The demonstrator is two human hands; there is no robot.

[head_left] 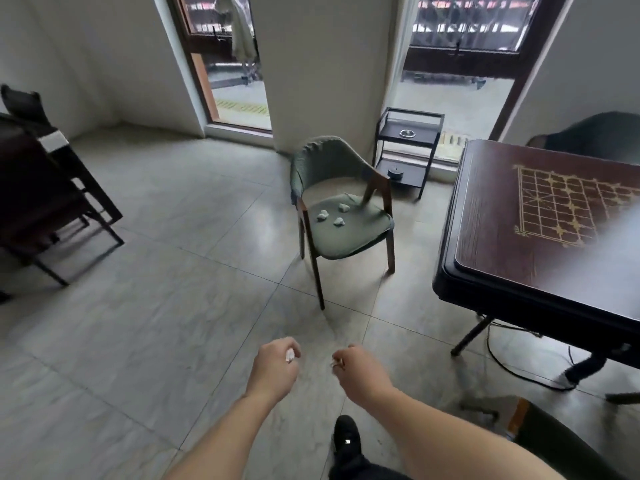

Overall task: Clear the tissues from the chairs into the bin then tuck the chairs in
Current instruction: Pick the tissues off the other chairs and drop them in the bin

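A green chair (341, 216) is parked out in the open on the tiled floor (145, 306), well apart from the dark table (540, 237) on the right, so it's not tucked in. Three crumpled tissues (335, 215) are scattered on its seat cushion, close together but not touching each other. No bin can be made out anywhere in view.

Down at the bottom, both bare forearms are stretched forward over the floor. The left hand (275, 367) is curled up, and a bit of white tissue (289, 356) is clenched inside it, just poking out between the fingers. The right hand (356, 370) is curled too, with something small and pale pinched at the fingertips, but it's too blurry to be called a tissue for sure, so what exactly is gripped there can't be told. The two hands are held near each other without touching.

A board game grid in gold lines is printed on the tabletop. A second green chair (595, 133) is partly seen behind the table's far edge. A small black shelf stand (405, 150) is set by the window, just behind the first chair, with an ashtray-like dish on its top level. Dark wooden chairs (45, 202) are grouped at the left edge. A black shoe (346, 436) is seen below the hands.
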